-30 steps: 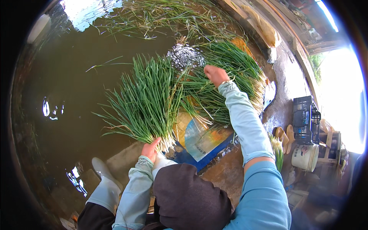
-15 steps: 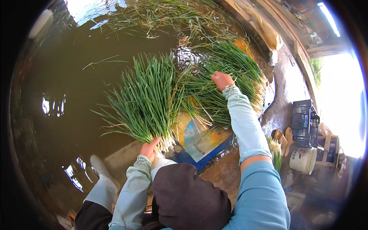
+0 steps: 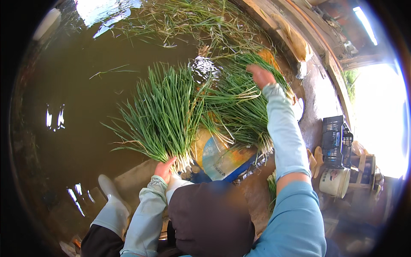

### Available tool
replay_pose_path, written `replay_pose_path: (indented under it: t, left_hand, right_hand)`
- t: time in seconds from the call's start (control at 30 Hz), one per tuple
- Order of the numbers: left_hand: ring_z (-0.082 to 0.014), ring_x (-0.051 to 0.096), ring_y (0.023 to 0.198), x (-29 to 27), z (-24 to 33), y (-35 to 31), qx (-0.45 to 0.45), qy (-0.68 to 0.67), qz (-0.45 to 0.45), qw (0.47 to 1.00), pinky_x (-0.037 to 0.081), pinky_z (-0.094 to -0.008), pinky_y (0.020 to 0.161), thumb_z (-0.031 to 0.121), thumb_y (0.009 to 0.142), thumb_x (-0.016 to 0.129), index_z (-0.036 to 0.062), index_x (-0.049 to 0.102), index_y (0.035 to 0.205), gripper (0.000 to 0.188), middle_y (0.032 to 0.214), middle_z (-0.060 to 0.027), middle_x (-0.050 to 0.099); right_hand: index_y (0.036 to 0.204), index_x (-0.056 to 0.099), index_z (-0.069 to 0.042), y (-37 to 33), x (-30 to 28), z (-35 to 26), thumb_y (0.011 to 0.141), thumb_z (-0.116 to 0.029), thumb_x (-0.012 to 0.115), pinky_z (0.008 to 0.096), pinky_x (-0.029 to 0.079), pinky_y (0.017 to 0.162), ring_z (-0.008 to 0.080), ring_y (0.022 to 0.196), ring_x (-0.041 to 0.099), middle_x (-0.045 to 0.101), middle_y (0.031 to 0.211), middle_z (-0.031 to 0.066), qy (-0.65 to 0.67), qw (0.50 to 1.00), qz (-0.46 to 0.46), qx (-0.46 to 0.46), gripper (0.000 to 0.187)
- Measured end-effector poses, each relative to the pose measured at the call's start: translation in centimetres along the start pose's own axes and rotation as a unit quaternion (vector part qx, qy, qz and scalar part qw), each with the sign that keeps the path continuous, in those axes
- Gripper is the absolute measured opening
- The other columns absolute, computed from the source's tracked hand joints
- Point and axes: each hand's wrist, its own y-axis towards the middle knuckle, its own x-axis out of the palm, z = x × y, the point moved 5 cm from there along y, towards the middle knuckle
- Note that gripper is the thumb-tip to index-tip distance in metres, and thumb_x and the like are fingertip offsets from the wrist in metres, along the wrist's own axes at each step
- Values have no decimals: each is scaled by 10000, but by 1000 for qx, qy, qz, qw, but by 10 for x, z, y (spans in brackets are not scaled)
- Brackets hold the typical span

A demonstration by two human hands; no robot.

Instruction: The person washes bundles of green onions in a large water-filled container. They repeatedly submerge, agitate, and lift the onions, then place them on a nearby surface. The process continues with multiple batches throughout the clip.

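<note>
A thick bunch of green onions (image 3: 165, 113) fans out over the water, its white root ends gathered in my left hand (image 3: 164, 169). That hand is closed around the stems beside the knee. Farther right, my right hand (image 3: 262, 77) is over the far part of a pile of green onions (image 3: 239, 113). Motion smears its fingers, and I cannot see whether they hold a stalk. Some loose stalks lie across the top of the pile. Under the pile show a yellow and blue printed sheet (image 3: 214, 160) and a blue edge.
Brown water (image 3: 85, 85) spreads on the left, with loose leaves (image 3: 201, 19) floating at the far side. A white boot (image 3: 109, 187) stands at lower left. To the right are a wooden beam (image 3: 336, 81), a black crate (image 3: 336, 141) and a white bucket (image 3: 334, 182).
My right hand has moved right and a little farther away over the pile. My left hand still grips its bunch in nearly the same place. The view has shifted slightly.
</note>
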Motion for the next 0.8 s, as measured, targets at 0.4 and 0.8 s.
replay_pose_path:
  t: [0.4,0.8]
  left_hand:
    - [-49,340,484,-3,-2,1,-7,-13,1,1000,216,-267,450,190,766,786,89,644,816,181,665,56,522]
    - [-58,326,494,-6,-8,7,14,-40,19,999,222,-293,448,184,777,786,53,635,766,199,638,59,470]
  right_hand:
    - [854,612,-82,-67,47,-42,796,-101,582,369,543,766,239,984,573,536,1083,82,-117,975,-189,24,68]
    - [855,568,-89,-164,10,-161,819,-119,567,377,536,549,279,690,658,614,784,103,-78,967,-115,211,47]
